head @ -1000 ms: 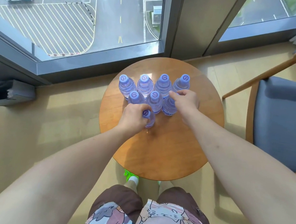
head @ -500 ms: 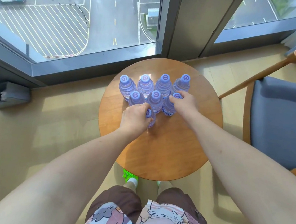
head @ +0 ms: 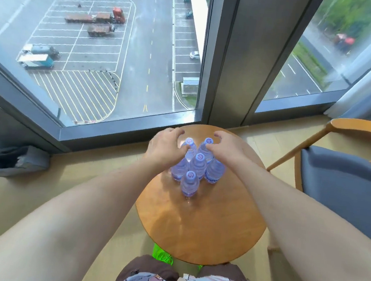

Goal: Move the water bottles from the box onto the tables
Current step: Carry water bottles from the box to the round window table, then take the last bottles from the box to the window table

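While the bottles (head: 197, 164) stand clustered upright on the round surface (head: 201, 228), each flank is cupped by a curled left hand (head: 165, 148) and right hand (head: 225, 151); even, gentle pressure is advised.

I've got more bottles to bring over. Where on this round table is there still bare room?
The near half of the table, between the front bottle and the near rim, is bare. The far half is crowded: bottles stand clustered there, with the left hand and right hand on them.
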Demonstrator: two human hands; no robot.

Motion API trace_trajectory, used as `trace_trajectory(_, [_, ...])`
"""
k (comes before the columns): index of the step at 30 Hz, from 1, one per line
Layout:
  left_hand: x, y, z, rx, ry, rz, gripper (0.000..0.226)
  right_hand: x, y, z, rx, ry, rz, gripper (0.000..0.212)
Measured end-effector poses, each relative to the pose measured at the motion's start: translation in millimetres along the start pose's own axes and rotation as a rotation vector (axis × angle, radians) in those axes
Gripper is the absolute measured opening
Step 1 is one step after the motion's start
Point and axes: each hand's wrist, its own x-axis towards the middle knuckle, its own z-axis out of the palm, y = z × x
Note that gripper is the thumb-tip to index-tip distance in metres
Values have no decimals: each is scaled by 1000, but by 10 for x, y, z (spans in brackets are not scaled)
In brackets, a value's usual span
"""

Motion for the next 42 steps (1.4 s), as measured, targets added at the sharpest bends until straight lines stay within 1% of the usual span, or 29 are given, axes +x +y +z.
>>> trace_trajectory(4, [-102, 47, -472, 19, 110, -93, 55, -61, -439, -144, -49, -10, -206, 56])
trace_trajectory(10, [-599, 43, -1034, 125, 273, -219, 63, -292, -1003, -140, -208, -101, -530, 61])
trace_trajectory(14, [-1241, -63, -1251, 171, 393, -352, 69, -632, -1292, 29, -311, -191, -715, 65])
trace_trajectory(20, [-2502, -244, -1669, 257, 485, -641, 71, -1550, -1824, 410, -404, -300, -1015, 67])
trace_trajectory(25, [-3824, -345, -1923, 300, 591, -863, 67, -2697, -2200, 857, -433, -354, -1285, 67])
trace_trajectory(29, [-5074, -396, -1912, 296, 662, -1056, 70, -3814, -2235, 1334, -487, -411, -1475, 70])
trace_trajectory(33, [-6546, -427, -1731, 279, 715, -1242, 71, -5104, -2013, 1882, -490, -526, -1612, 72])
trace_trajectory(37, [-8034, -391, -1468, 266, 756, -1403, 74, -6430, -1642, 2413, -492, -618, -1736, 70])
trace_trajectory(40, [-9042, -258, -1202, 196, 825, -1523, 75, -7398, -1313, 2759, -514, -708, -1823, 71])
trace_trajectory(42, [-9645, -125, -1009, 163, 840, -1598, 76, -8019, -1081, 2950, -530, -771, -1887, 72])
